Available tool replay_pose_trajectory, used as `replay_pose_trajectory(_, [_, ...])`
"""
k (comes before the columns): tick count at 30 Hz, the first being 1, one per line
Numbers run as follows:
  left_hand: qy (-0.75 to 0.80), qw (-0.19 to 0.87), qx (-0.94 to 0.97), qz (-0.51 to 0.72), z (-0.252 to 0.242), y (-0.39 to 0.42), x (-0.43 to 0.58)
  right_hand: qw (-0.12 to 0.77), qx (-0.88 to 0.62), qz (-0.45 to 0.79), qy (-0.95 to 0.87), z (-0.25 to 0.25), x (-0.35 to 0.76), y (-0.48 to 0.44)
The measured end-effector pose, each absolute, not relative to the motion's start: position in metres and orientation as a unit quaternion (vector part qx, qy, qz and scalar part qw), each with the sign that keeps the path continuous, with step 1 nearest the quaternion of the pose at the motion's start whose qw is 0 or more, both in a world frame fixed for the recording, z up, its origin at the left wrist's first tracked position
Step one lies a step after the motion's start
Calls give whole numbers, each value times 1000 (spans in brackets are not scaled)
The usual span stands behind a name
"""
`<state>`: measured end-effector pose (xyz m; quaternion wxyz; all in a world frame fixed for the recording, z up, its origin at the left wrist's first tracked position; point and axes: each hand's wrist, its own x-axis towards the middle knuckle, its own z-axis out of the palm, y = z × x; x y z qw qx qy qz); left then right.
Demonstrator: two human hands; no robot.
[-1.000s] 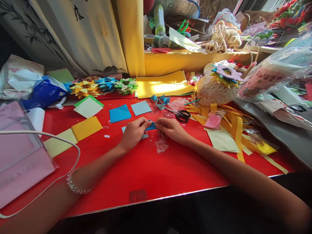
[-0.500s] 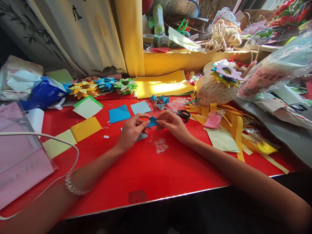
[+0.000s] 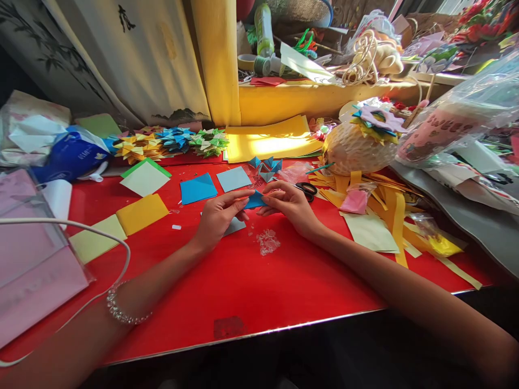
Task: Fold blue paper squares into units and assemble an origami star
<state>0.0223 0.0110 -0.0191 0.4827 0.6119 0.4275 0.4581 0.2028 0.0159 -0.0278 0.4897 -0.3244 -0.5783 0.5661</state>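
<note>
A small folded piece of blue paper [image 3: 255, 200] is pinched between my two hands above the red table. My left hand [image 3: 221, 216] grips its left end with thumb and fingers, and my right hand [image 3: 290, 208] holds the right end. Under my left hand lies a grey-blue paper square [image 3: 235, 227], partly covered. Beyond the hands are a stack of blue paper squares [image 3: 198, 189], a light blue stack [image 3: 234, 179] and a joined blue and grey folded-paper piece [image 3: 266, 168]. Black-handled scissors [image 3: 307, 190] lie just past my right hand, their blades mostly hidden.
Yellow paper [image 3: 141, 214] and green-edged squares [image 3: 146, 179] lie left, near a white cable [image 3: 125, 254]. Folded-paper rings [image 3: 140, 148] line the back. Yellow paper strips [image 3: 399, 221] spread at right, beside a netted round object [image 3: 359, 148]. Clear scraps [image 3: 267, 242] lie in front.
The blue paper has been turned or folded slightly and now looks flatter, with a peak at its top. My right-hand fingers have shifted a little along it. The other things stay put.
</note>
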Motion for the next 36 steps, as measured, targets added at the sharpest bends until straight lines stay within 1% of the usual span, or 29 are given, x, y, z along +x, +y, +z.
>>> replay_pose_trajectory(8, [414,481,630,448,-20,12,21,487,-300,585,-576,-30,204,18])
replay_pose_trajectory(14, [431,439,662,428,-20,10,20,481,-320,605,-548,-30,202,18])
replay_pose_trajectory(18, [423,451,666,417,-19,8,21,480,-341,590,-553,-29,201,18])
replay_pose_trajectory(23, [426,483,615,455,-18,9,25,475,-343,582,-564,-29,201,18])
replay_pose_trajectory(36, [425,463,637,446,-24,13,25,458,-329,553,-614,-27,200,14])
